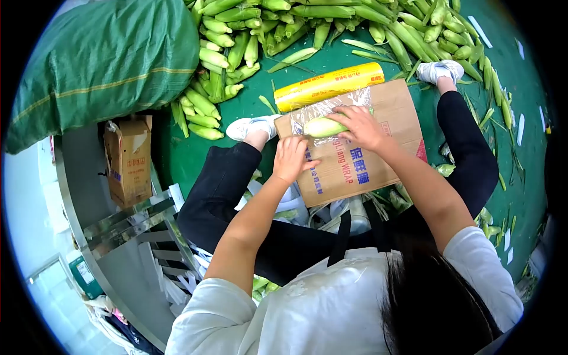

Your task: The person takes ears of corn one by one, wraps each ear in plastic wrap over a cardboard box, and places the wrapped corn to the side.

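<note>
On the cardboard (387, 157), the right hand (360, 126) grasps a corn ear (322, 128) atop spread film (358, 96), seemingly not yet enclosed; whether the left hand (290, 158) pinches anything I cannot tell.

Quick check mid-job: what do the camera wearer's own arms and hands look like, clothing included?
The left hand and right hand are bare, without gloves. The left forearm and right forearm are uncovered too, with no watch or bracelet visible. The left sleeve and right sleeve are white, short and loose, with no markings that I can see.
</note>
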A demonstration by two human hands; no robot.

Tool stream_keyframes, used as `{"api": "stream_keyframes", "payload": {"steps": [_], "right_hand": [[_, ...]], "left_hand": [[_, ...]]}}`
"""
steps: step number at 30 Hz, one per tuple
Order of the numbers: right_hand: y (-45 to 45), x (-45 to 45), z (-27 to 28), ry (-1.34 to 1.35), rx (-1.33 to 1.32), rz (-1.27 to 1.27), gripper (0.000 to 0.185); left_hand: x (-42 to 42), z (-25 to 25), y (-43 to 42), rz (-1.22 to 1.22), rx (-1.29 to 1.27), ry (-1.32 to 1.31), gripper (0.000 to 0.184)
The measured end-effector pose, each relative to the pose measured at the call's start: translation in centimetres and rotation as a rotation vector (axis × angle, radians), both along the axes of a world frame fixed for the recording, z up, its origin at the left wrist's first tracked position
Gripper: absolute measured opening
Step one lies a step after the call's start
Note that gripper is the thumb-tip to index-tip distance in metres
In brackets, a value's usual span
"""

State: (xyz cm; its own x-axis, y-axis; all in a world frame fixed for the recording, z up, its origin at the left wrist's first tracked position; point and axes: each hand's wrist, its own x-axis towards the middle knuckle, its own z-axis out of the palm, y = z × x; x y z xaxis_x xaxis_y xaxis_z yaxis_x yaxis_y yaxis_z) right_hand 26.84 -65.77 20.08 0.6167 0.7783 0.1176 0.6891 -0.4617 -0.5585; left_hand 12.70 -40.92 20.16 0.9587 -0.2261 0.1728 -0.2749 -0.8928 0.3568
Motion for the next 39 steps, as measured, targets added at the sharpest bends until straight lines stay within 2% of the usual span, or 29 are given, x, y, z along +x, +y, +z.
{"api": "stream_keyframes", "payload": {"steps": [2,3,6,8,10,11,14,15,16,17,18,20,22,24,26,27,28,30,31,33,36,38,39], "right_hand": [[0.4,0.6,0.1,-0.018,-0.066,0.027,0.067],[0.5,0.7,0.1,-0.002,-0.074,0.006,0.067],[0.3,0.5,0.2,0.055,-0.094,-0.041,0.064],[-0.2,0.4,0.4,0.098,-0.1,-0.055,0.062],[-1.5,0.2,2.2,0.17,-0.198,0.096,0.064],[-2.5,-0.1,2.7,0.209,-0.24,0.171,0.065],[-4.6,-1.8,2.1,0.251,-0.241,0.258,0.065],[-4.8,-2.5,1.8,0.251,-0.226,0.259,0.062],[-4.9,-3.0,1.7,0.251,-0.209,0.256,0.059],[-4.8,-3.5,1.3,0.113,-0.122,0.203,0.051],[-3.9,-3.0,0.8,0.015,-0.153,0.12,0.05],[-1.6,-1.9,-0.6,-0.155,-0.217,-0.032,0.049],[2.1,1.6,-2.9,-0.229,-0.091,-0.248,0.045],[5.1,6.2,-3.0,-0.33,-0.029,-0.405,0.048],[5.5,8.8,0.4,-0.008,-0.142,-0.304,0.054],[5.6,9.1,1.3,0.162,-0.202,-0.246,0.057],[5.3,7.8,0.8,0.046,-0.171,-0.189,0.058],[3.8,3.7,0.3,-0.189,-0.126,-0.075,0.061],[3.4,2.7,0.2,-0.39,-0.16,-0.102,0.06],[4.0,3.2,0.3,-0.194,-0.295,-0.091,0.061],[4.5,4.3,1.5,0.131,-0.464,0.003,0.068],[3.8,4.4,3.1,0.4,-0.58,0.065,0.07],[2.6,3.5,2.5,0.46,-0.445,0.057,0.062]], "left_hand": [[-0.3,-1.4,0.2,0.271,0.065,0.137,0.054],[0.5,-1.0,0.1,0.362,0.068,0.233,0.039],[1.4,-0.8,2.4,-0.054,0.163,-0.017,0.024],[1.6,1.0,3.5,-0.403,0.082,0.072,0.014],[1.7,2.8,3.3,-0.5,0.071,0.269,0.011],[1.5,4.2,2.9,-0.415,-0.021,0.28,0.009],[3.1,3.6,0.7,-0.391,-0.132,0.478,0.014],[3.9,1.8,-0.5,-0.382,-0.135,0.543,0.017],[5.0,2.2,-2.3,-0.328,-0.237,0.49,0.016],[6.1,0.6,-3.0,-0.406,-0.276,0.376,0.015],[7.2,-1.4,-3.2,-0.479,-0.318,0.267,0.013],[9.2,-3.5,-2.3,-0.434,-0.236,0.255,0.02],[11.8,-0.5,-1.4,-0.142,-0.106,0.229,0.033],[14.3,0.3,0.6,0.479,-0.603,0.306,0.036],[15.1,1.1,3.7,0.672,-0.783,0.13,0.032],[15.0,1.0,5.1,0.679,-0.822,0.154,0.03],[14.7,0.5,6.2,0.687,-0.866,0.18,0.028],[14.3,-0.4,6.5,0.673,-0.885,0.219,0.026],[14.5,-0.9,5.7,0.651,-0.816,0.239,0.025],[15.8,-2.3,3.9,0.538,-0.723,0.242,0.023],[18.6,0.1,-1.5,0.291,-0.757,0.25,0.028],[18.6,-1.0,-4.7,-0.017,-0.75,0.258,0.034],[17.9,-2.6,-6.4,-0.096,-0.465,0.283,0.039]]}}
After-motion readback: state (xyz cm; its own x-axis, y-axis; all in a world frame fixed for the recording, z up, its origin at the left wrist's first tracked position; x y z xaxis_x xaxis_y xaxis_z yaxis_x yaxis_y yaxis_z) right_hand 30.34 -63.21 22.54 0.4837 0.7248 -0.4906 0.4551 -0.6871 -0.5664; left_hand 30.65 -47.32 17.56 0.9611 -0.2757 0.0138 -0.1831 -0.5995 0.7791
